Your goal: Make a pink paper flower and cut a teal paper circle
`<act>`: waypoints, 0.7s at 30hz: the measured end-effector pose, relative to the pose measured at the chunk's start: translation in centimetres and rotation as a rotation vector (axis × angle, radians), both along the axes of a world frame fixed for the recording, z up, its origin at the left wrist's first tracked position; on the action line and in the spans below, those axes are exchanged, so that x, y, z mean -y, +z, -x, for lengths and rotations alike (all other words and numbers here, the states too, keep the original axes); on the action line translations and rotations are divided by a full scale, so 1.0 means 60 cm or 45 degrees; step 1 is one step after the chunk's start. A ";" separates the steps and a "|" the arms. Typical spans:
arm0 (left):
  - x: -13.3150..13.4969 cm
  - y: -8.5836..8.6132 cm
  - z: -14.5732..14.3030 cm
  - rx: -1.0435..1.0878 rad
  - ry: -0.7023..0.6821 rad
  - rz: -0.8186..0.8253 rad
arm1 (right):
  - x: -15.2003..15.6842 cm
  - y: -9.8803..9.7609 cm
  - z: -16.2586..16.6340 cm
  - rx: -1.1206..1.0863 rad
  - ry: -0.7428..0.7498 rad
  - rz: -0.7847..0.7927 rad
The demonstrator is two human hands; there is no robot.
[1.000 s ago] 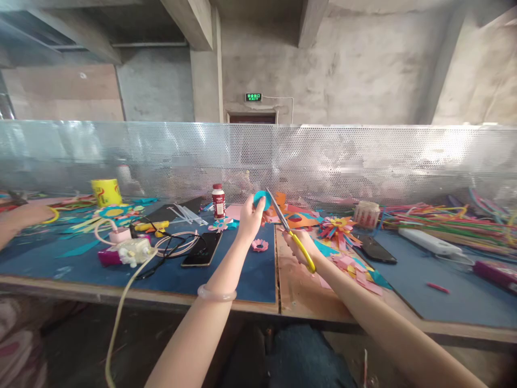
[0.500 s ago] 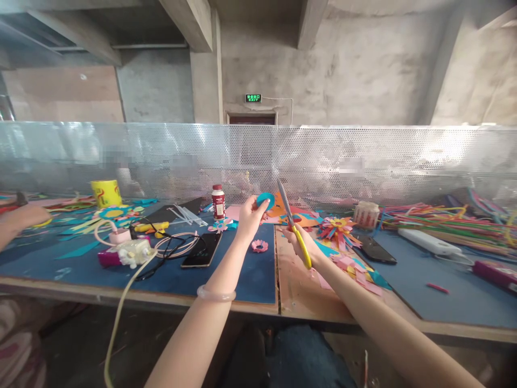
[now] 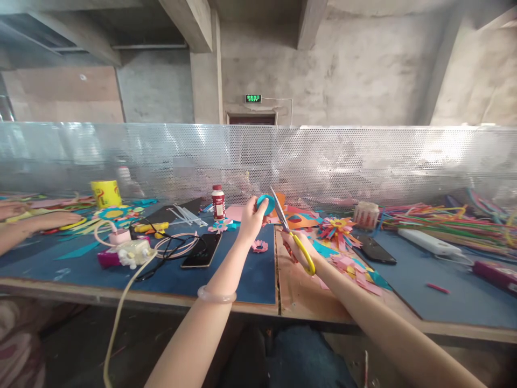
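Observation:
A round piece of blue paper (image 3: 265, 205) is pinched in my left hand (image 3: 253, 214), thumb on its near face. My right hand (image 3: 298, 247) grips scissors (image 3: 281, 209) by their yellow and red handles. The blades point up and to the left, close to the right edge of the blue paper. Whether they touch it I cannot tell. On the blue mat under my left wrist lies a pink paper flower ring (image 3: 259, 246). A many-coloured paper flower (image 3: 336, 229) sits to the right of my right hand, beside pink and blue paper scraps (image 3: 355, 269).
Phones (image 3: 202, 250) lie on both sides. A dark red bottle (image 3: 218, 202) stands behind, near a perforated metal screen (image 3: 181, 151). Cables surround a glue gun (image 3: 151, 229) and a power strip (image 3: 127, 253). Another person's hands (image 3: 52, 220) work at the left.
The scissors and my right hand have tilted further left, with the blades nearer the blue paper. The paper has turned slightly. At the left, the other person's hands have moved further in.

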State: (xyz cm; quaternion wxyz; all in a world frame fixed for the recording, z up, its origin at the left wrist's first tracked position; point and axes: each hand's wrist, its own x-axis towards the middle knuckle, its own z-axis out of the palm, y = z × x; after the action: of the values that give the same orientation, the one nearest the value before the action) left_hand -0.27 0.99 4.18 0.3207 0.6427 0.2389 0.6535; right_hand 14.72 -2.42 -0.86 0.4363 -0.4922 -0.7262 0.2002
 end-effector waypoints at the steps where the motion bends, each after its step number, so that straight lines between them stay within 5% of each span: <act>1: 0.000 -0.001 0.000 -0.001 0.006 -0.005 | 0.001 0.000 0.000 0.004 0.001 -0.003; 21: 0.002 0.000 -0.003 0.006 -0.023 0.014 | 0.001 0.000 -0.002 0.042 -0.048 -0.022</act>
State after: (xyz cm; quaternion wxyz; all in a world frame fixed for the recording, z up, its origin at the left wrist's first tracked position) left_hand -0.07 0.89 4.19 0.3306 0.6415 0.2358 0.6509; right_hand 14.82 -2.47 -0.85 0.4322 -0.5054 -0.7255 0.1773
